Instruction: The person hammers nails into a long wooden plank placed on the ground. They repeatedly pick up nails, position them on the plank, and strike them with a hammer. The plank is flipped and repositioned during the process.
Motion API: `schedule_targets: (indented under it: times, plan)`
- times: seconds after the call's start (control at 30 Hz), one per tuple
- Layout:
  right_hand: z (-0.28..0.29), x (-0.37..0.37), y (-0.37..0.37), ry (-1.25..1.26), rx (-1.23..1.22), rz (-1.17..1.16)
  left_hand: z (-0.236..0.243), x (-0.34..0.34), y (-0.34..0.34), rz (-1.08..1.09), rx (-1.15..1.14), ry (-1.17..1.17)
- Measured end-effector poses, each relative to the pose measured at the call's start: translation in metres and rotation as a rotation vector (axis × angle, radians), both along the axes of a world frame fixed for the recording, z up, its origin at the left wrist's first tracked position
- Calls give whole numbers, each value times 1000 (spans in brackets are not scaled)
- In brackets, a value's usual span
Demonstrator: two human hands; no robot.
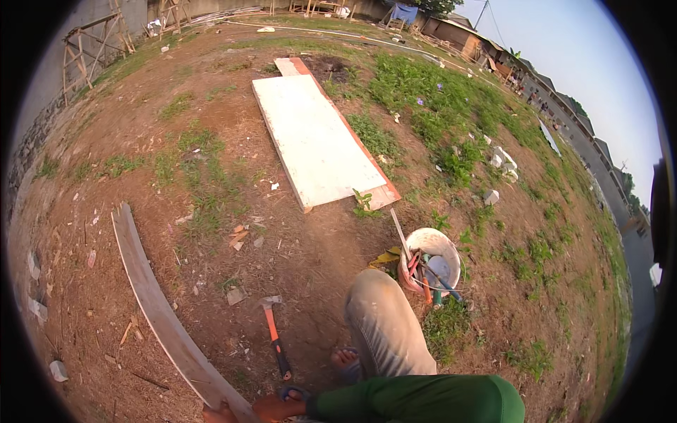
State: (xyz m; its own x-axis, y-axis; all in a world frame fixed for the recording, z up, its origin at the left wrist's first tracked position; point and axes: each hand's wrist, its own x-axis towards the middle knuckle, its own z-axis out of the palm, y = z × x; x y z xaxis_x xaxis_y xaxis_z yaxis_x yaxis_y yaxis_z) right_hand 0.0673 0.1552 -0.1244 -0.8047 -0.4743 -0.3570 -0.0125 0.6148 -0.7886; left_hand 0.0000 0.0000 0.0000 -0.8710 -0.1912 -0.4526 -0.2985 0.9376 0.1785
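Left of the hammer (274,335), I'm apparently positioning the plank (153,296), left hand (219,414) clamping it, right hand (272,407) touching, closure unclear; continuing is probably requiring balanced support

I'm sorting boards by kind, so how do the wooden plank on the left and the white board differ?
The plank is brownish-grey; the white board is pale all over its top.
The plank is a narrow strip, while the white board is a broad slab.
The left hand is on the plank's near end; no hand touches the white board, which lies over a reddish-edged board.
Both are long and flat.
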Motion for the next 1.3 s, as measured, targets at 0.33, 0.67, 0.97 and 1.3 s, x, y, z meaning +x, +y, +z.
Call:
schedule_targets:
  times: [0.33, 0.67, 0.97, 1.3]
  plan:
    - [-34, 19, 25, -271, -215, -90, -14, 4, 4, 86, 223, 182]
    - [-26, 18, 24, -283, -137, -205, -18, 4, 2, 66, 365, 287]
    - [-18, 4, 35, -142, -111, -161, -5, 7, 3, 109, 376, 257]
    - [-15, -4, 45, -106, -83, -142, -17, 5, 1, 107, 407, 269]
